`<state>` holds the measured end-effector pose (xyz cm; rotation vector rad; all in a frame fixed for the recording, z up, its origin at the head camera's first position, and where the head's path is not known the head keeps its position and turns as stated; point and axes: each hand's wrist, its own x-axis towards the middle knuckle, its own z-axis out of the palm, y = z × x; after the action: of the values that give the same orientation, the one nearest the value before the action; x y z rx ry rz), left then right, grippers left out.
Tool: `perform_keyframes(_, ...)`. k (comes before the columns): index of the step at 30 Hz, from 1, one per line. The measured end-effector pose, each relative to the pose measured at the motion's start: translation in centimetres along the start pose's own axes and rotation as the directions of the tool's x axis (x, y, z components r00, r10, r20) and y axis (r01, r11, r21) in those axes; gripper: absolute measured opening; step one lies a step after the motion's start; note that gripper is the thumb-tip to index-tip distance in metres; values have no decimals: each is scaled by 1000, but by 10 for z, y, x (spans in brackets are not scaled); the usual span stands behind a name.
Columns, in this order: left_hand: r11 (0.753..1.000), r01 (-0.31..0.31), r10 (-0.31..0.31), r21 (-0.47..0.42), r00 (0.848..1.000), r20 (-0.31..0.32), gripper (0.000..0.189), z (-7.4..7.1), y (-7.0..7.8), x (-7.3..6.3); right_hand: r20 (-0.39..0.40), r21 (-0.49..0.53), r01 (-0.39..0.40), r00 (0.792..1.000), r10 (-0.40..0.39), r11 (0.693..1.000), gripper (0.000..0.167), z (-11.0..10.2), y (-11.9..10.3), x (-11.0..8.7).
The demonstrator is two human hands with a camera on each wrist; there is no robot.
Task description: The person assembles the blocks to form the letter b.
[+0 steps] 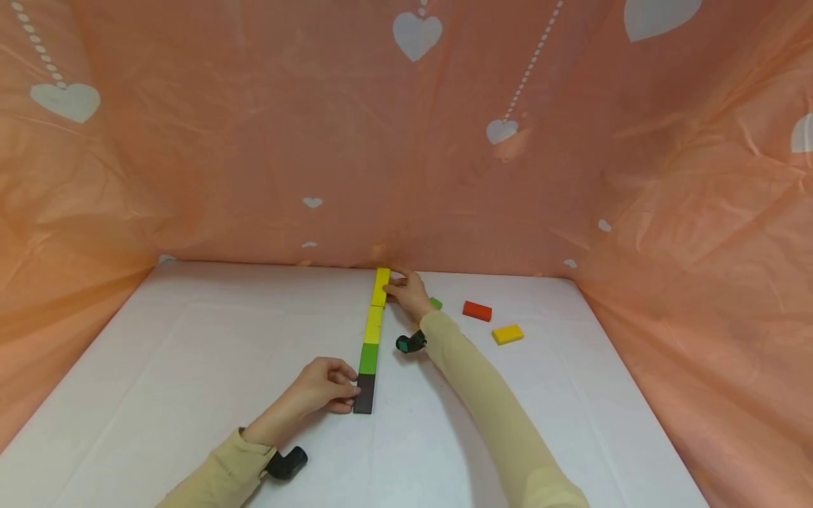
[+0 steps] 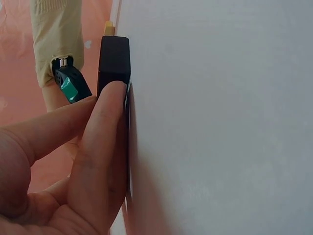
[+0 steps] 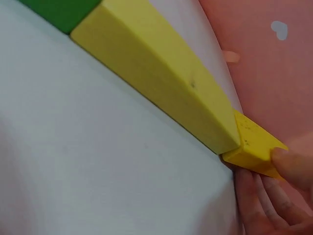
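Beige cloth, creased at the cuff, makes the left sleeve [image 1: 222, 466] at the left of what we see. Beyond it the left hand [image 1: 320, 384] rests beside the black block [image 1: 364, 396], thumb and finger extended and touching it from the left; we see no full grasp round it.

Next comes the row that the black block begins, a single line of oblong blocks with its long axis running away from us, tipped slightly right: the green block [image 1: 368, 358], the pale yellow block [image 1: 373, 324], then the deeper far yellow block [image 1: 379, 286]. We judge the seam between the two yellows to matter most: they meet end to end with a slight sideways step. The right hand [image 1: 411, 293] is the nearer one to that seam, pinching the far yellow block from its right, thumb on top and fingers along the side; the left hand is down at the row's near end.

All four look smooth and square-edged, likely painted wood, with dark specks on both yellows. Further right on the smooth white table [image 1: 209, 339] we find a small green piece [image 1: 435, 303] partly hidden by the arm, a red block [image 1: 476, 311] and a loose yellow block [image 1: 508, 334] lying askew.
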<state>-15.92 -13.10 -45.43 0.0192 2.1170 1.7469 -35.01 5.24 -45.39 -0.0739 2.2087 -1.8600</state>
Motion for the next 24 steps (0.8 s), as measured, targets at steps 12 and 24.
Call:
perform_keyframes(12, 1000, -9, 9, -17, 1000, -5, 22, 1, -4, 1, 65, -114, -16, 998, 24, 993, 72, -4, -3, 1)
perform_keyframes(24, 999, -30, 30, -20, 999, 17, 24, -2, -5, 1, 92, -193, -52, 993, 71, 980, 68, -8, -5, 4)
